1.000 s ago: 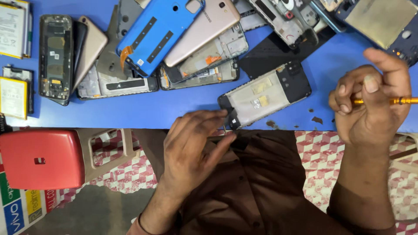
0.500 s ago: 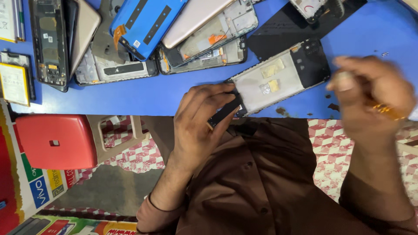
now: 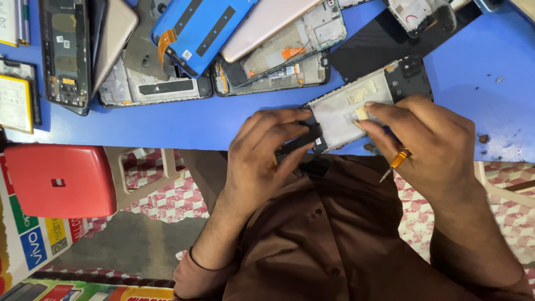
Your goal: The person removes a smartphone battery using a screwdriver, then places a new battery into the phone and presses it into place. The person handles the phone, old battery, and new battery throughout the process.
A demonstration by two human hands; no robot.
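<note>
— What are the two hands doing?

— The left hand (image 3: 262,150) is lying curled over the near end of an opened black smartphone frame with a pale grey metal inner plate (image 3: 351,108), fingers pinching its lower corner. The right hand (image 3: 429,139) is pressing its fingertips (image 3: 365,120) onto a small yellowish patch on that plate, while a thin screwdriver with an orange-gold collar (image 3: 397,161) is sticking out below its palm, tucked in the fingers. So both hands are closed on something: the left on the phone, the right around the one tool.

— Where is that phone sitting?

— It is lying slantwise at the near edge of the blue tabletop (image 3: 167,122), just over the person's brown-shirted lap.

— How many other phones are lying about?

— I am counting roughly six more gutted bodies and back covers piled at the far side, overlapping, so the tally may be off. One glossy blue rectangular back cover (image 3: 200,30) is lying on top; one dark open frame (image 3: 67,53) is lying at the left. Two flat yellow-edged battery packs (image 3: 14,103) are showing at the left edge.

— Anything below the tabletop?

— One red plastic stool (image 3: 58,181) is standing on the floor at the left.
</note>
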